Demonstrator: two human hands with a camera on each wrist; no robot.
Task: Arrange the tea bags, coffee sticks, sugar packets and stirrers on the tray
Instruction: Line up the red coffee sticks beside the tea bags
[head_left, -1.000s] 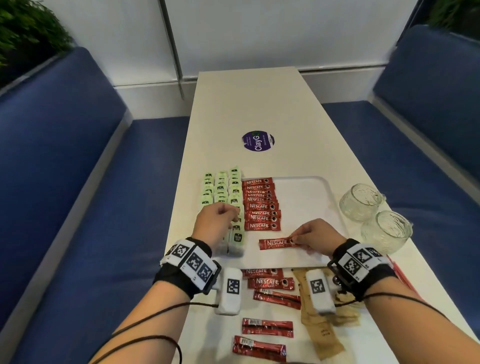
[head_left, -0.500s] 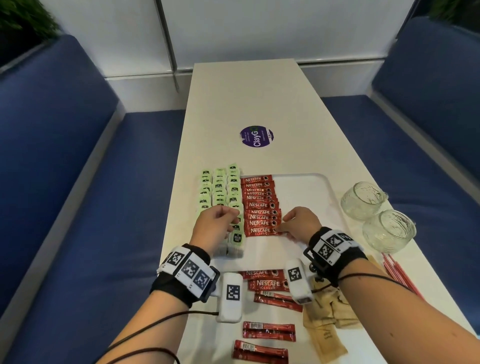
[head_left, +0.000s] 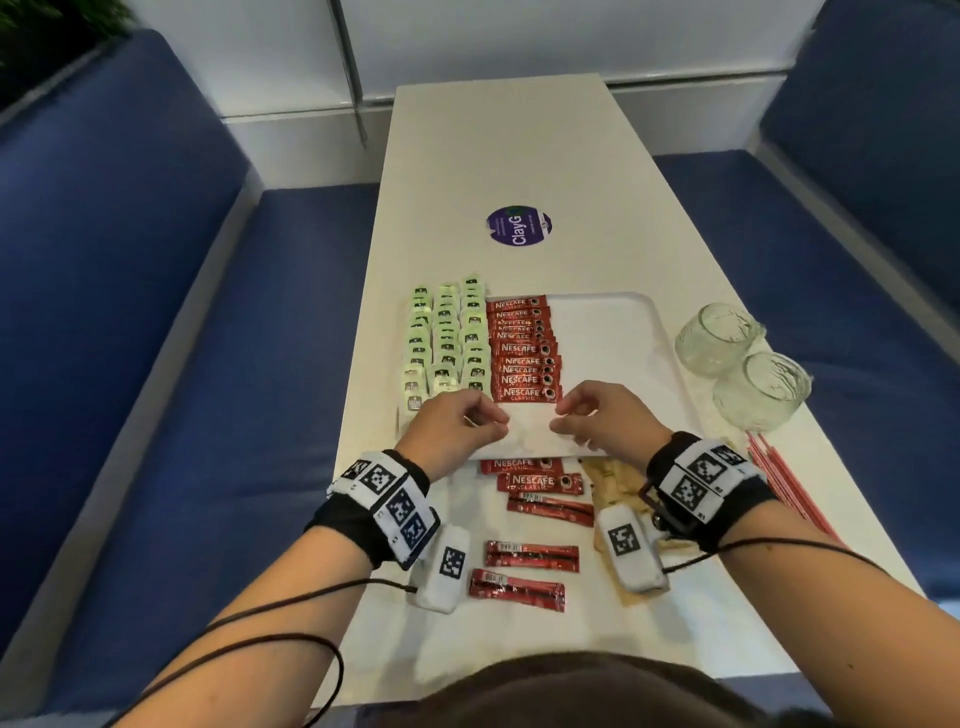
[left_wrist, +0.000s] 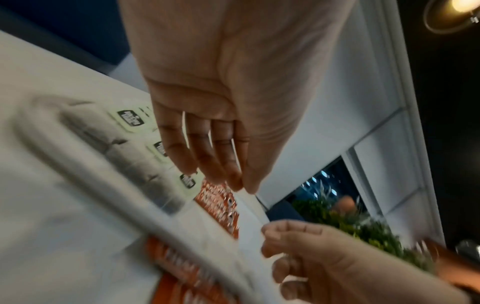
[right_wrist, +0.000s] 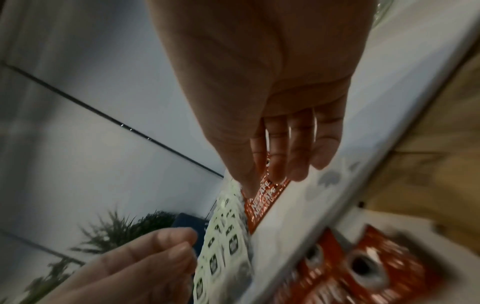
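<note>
A white tray (head_left: 618, 353) lies on the table. Green tea bags (head_left: 447, 343) fill three columns at its left side, and red coffee sticks (head_left: 524, 353) form one column beside them. My left hand (head_left: 483, 421) and right hand (head_left: 563, 415) hover side by side over the tray's near edge, just below the last stick. Both have loosely curled fingers and hold nothing. In the left wrist view the left hand (left_wrist: 233, 181) hangs above the tea bags (left_wrist: 131, 119). In the right wrist view the right hand's fingertips (right_wrist: 275, 174) sit close over the nearest coffee stick (right_wrist: 262, 201).
Loose coffee sticks (head_left: 532, 556) lie on the table in front of the tray, with brown sugar packets (head_left: 613, 478) to their right. Red stirrers (head_left: 779, 483) lie along the right edge. Two glass cups (head_left: 719, 338) stand right of the tray. A purple sticker (head_left: 518, 224) sits farther back.
My right hand carried a coffee stick up to the bottom of the red column and let it go. Both hands then drew back to the tray's near edge.
</note>
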